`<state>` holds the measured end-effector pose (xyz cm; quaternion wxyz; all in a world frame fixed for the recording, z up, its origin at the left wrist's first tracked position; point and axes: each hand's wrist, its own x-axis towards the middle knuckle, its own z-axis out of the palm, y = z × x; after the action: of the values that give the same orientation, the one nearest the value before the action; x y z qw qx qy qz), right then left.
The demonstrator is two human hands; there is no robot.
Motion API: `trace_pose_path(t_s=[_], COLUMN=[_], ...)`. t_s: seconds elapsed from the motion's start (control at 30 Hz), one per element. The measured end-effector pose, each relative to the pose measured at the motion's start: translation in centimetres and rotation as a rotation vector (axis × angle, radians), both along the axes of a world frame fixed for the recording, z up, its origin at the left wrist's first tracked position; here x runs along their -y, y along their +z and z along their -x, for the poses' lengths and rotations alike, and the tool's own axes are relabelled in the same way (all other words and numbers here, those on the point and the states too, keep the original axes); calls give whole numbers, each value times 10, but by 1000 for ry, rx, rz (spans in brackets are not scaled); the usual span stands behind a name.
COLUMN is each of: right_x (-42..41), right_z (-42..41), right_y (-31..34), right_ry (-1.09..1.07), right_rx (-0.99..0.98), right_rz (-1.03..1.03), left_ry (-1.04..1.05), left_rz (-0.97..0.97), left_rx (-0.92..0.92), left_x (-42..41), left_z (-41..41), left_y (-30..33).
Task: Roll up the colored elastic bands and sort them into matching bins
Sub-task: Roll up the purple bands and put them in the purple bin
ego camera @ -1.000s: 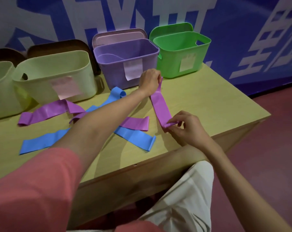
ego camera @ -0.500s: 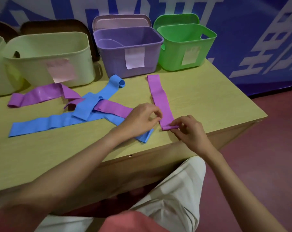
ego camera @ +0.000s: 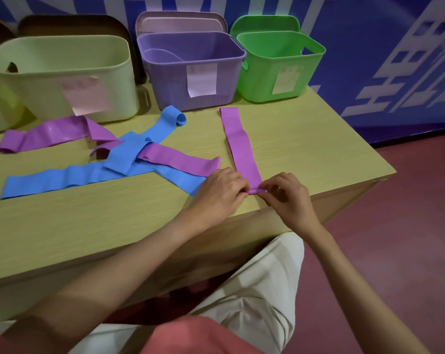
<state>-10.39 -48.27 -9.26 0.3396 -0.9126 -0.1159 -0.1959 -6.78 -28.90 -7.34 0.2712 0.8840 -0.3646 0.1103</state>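
A purple elastic band (ego camera: pixel 239 144) lies flat on the wooden table (ego camera: pixel 305 149), running from near the purple bin (ego camera: pixel 190 72) toward me. Its near end is curled into a small roll. My left hand (ego camera: pixel 222 192) and my right hand (ego camera: pixel 286 198) both pinch that rolled end from either side. More bands lie to the left: a long blue band (ego camera: pixel 63 178), a second blue band (ego camera: pixel 150 139) with a curled far end, a purple band (ego camera: pixel 180 162) crossing them, and another purple band (ego camera: pixel 50 134).
A pale yellow-green bin (ego camera: pixel 63 77) stands at the back left, a green bin (ego camera: pixel 277 67) at the back right, all with paper labels. Lids lean behind them against a blue wall. The table's right edge (ego camera: pixel 384 175) drops to a red floor.
My left hand let go of the band's far end, which now lies flat, and came down to the near end beside my right hand. Both now pinch the small roll.
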Motion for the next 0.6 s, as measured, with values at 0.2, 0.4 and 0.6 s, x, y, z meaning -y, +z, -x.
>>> trace_pose_path(t_s=[0.2,0.4,0.6], right_x=[4,2,-5], right_z=[0,5,9], right_y=[-3,-9,-13], right_ry=[54,37,-41], right_rx=[21,110,158], right_rz=[53,142,125], left_ry=[48,62,81], left_rz=[13,-3,-43], left_rx=[87,146,206], left_x=[1,3,2], left_z=[9,13,15], left_y=[-4,-4,-8])
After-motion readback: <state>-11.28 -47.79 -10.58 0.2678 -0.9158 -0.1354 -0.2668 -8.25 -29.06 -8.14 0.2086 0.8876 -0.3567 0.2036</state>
